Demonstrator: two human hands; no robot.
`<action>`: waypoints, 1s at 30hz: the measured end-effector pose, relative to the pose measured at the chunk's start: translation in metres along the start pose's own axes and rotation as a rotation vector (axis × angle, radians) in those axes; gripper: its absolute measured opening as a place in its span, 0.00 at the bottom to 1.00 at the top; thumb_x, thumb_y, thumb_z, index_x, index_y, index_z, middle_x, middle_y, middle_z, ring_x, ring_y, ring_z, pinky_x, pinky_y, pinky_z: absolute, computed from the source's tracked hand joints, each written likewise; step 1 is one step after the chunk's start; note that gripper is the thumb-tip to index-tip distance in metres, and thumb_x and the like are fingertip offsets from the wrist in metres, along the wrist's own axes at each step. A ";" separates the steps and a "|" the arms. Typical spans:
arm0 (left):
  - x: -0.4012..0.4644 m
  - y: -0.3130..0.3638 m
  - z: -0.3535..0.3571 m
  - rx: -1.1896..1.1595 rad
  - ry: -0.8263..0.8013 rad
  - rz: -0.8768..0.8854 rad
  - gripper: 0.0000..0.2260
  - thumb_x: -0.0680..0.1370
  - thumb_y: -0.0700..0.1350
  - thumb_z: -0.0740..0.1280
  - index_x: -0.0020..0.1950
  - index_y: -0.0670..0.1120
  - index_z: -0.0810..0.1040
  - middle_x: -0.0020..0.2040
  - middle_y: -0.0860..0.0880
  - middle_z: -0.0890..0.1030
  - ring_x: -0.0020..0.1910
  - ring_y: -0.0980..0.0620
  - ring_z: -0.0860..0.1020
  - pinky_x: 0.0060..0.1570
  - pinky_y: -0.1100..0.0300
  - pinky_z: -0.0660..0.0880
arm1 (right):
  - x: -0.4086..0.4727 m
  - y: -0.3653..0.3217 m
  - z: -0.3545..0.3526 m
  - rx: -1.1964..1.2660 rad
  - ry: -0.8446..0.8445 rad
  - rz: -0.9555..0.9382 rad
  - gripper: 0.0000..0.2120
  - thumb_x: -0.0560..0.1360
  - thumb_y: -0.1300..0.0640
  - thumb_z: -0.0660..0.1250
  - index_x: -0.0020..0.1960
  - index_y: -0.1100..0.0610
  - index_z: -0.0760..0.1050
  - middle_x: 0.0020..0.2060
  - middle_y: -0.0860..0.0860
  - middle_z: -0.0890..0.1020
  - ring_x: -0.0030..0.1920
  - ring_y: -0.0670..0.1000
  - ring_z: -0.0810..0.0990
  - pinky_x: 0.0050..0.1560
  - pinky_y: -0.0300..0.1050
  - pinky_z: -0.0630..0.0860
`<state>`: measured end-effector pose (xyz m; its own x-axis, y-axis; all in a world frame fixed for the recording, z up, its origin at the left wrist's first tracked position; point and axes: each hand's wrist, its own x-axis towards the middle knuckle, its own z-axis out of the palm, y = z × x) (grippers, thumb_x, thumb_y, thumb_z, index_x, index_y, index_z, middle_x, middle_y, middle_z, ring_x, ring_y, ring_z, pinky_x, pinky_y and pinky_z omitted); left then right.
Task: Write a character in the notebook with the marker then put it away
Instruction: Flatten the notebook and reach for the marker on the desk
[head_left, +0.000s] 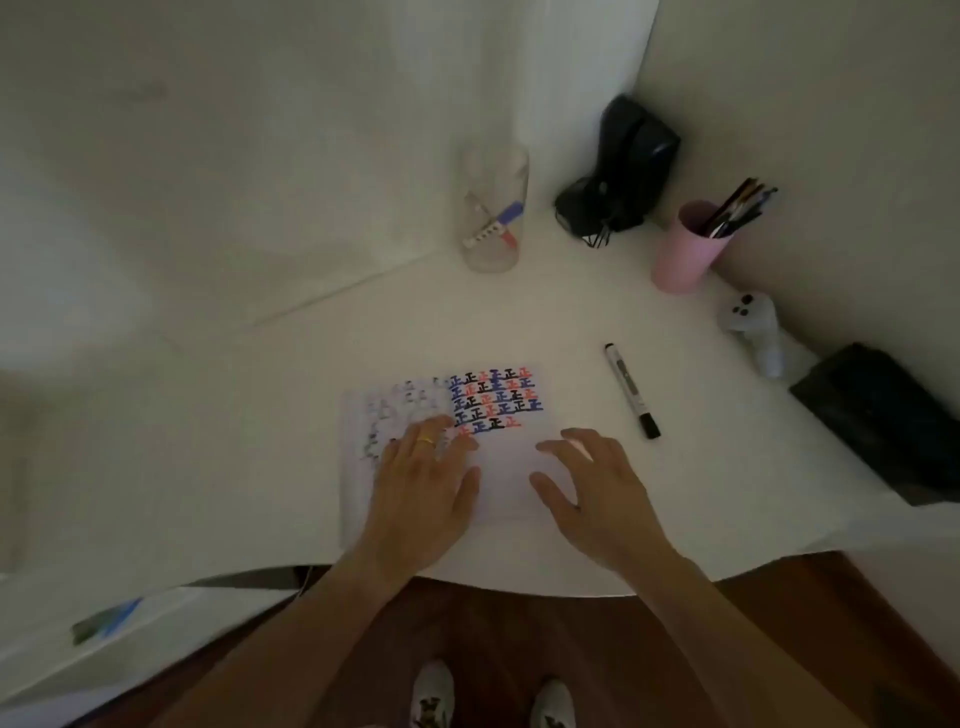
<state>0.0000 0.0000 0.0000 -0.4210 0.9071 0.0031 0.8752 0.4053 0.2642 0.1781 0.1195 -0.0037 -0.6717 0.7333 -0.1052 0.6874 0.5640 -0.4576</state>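
An open white notebook (511, 483) lies on the white table near its front edge. Rows of blue, black and red characters fill the upper part of its right page. My left hand (423, 483) rests flat on the notebook's middle, fingers spread, a gold ring on one finger. Over the right page's lower corner hovers my right hand (592, 483), fingers apart and holding nothing. A black-capped marker (631, 389) with a white barrel lies on the table to the right of the notebook, just beyond my right fingertips.
A clear glass (493, 208) holding markers stands behind the notebook. A pink cup (683, 254) of pens, a black device (621, 171), a white figure (750, 322) and a black box (883, 421) line the right wall. The table's front edge (519, 584) is close below my wrists.
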 end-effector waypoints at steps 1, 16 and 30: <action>0.002 -0.001 0.011 -0.001 -0.001 0.007 0.15 0.78 0.55 0.59 0.61 0.51 0.77 0.68 0.45 0.75 0.65 0.44 0.73 0.60 0.46 0.72 | 0.003 0.006 0.013 0.006 0.020 -0.012 0.22 0.78 0.40 0.59 0.67 0.48 0.75 0.68 0.51 0.75 0.69 0.54 0.71 0.67 0.50 0.72; -0.015 -0.014 0.084 0.089 0.387 0.104 0.17 0.79 0.56 0.59 0.65 0.52 0.76 0.69 0.45 0.75 0.69 0.44 0.70 0.65 0.46 0.70 | -0.003 0.034 0.085 -0.190 0.461 -0.187 0.21 0.77 0.43 0.59 0.62 0.53 0.78 0.63 0.56 0.80 0.63 0.58 0.77 0.60 0.53 0.77; -0.038 -0.010 0.081 0.058 0.149 -0.019 0.28 0.76 0.70 0.51 0.74 0.64 0.62 0.81 0.46 0.56 0.80 0.42 0.50 0.74 0.33 0.45 | -0.034 0.015 0.072 -0.160 0.416 -0.096 0.15 0.80 0.48 0.58 0.59 0.55 0.76 0.57 0.55 0.77 0.58 0.57 0.77 0.52 0.50 0.77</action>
<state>0.0262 -0.0291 -0.0814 -0.4643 0.8740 0.1431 0.8774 0.4319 0.2091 0.1912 0.0758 -0.0707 -0.5892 0.7463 0.3097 0.6833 0.6648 -0.3020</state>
